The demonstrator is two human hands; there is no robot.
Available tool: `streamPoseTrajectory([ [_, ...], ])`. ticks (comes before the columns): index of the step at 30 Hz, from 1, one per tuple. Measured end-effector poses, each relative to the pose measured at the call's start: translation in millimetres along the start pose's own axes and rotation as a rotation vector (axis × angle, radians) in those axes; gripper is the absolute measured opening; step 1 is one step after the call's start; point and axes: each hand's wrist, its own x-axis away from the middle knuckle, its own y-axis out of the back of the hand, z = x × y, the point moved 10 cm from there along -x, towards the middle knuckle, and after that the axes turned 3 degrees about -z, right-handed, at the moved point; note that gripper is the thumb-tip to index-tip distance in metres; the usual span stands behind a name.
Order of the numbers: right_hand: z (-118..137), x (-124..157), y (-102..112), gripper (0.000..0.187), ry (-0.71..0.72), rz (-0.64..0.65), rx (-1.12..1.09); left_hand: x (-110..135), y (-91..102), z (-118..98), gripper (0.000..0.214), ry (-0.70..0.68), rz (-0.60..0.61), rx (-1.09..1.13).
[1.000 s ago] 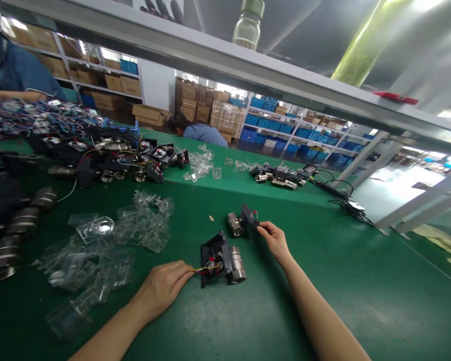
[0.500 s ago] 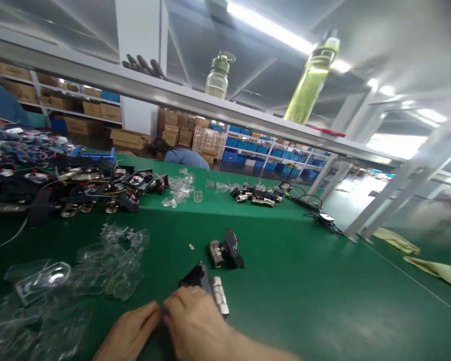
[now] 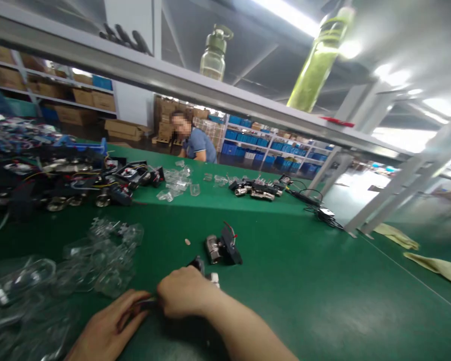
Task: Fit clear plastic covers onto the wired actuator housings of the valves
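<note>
Lower centre of frame: valve, mostly hidden by right hand; its fingers curl, grip cannot be told; left hand, lower left, pinches a small dark piece; my judgement: hold that pinch steady, avoid tugging.

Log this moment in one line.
left hand: pinches dark piece; right hand: partly hides near unit; far unit: on table, untouched

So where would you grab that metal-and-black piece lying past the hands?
Probably by its round metal barrel, coming from the left or above: that chunky end is uncovered, while the thinner black plate stands tilted on the right.
</note>
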Motion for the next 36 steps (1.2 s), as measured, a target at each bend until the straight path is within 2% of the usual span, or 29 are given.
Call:
streamPoseTrajectory([
  [2,-5.2,-1.8,5.5,0.023,0.005,-0.010,-0.006,0.1,3.5,-13.2,0.027,-0.031,0.043,0.031],
  [5,-8.0,-4.1,3.8,0.025,0.027,0.001,-0.034,-3.3,13.3,-21.4,0.027,-0.004,0.035,0.027],
  [9,-2.7,-3.3,6.4,0.024,-0.007,-0.060,-0.002,-5.8,12.1,-15.7,0.027,0.085,0.105,0.059],
  [12,14.3,-1.7,9.8,0.024,-0.004,-0.126,0.055,-6.3,9.1,-10.1,0.030,0.136,0.143,0.105],
  [16,26.7,-5.0,4.9,0.026,-0.034,-0.128,0.023,-6.0,6.1,-2.9,0.032,0.208,0.170,0.169],
  [20,17.0,-9.1,4.0,0.029,-0.113,-0.137,-0.043,-5.8,15.6,0.4,0.025,0.216,0.082,0.184],
  [23,11.3,-10.1,3.5,0.029,-0.133,-0.107,-0.067,-6.5,28.4,-7.6,0.021,0.100,-0.019,0.099],
  [26,9.4,-10.0,4.5,0.027,-0.123,-0.081,-0.076,-6.9,34.4,-16.0,0.022,0.003,-0.048,0.083],
  [28,8.2,-10.6,5.8,0.028,-0.108,-0.084,-0.082,-7.9,31.5,-13.7,0.024,0.030,0.004,0.084],
  [32,7.4,-13.1,1.7,0.028,-0.085,-0.079,-0.088,-7.2,15.9,-2.3,0.030,0.173,0.188,0.148],
  [34,7.6,-12.1,1.1,0.026,-0.094,-0.095,-0.099,-5.7,11.0,2.8,0.034,0.241,0.229,0.214],
  [36,7.6,-7.5,11.2,0.021,-0.086,-0.180,-0.161,-3.9,8.2,8.1,0.037,0.306,0.238,0.273],
])
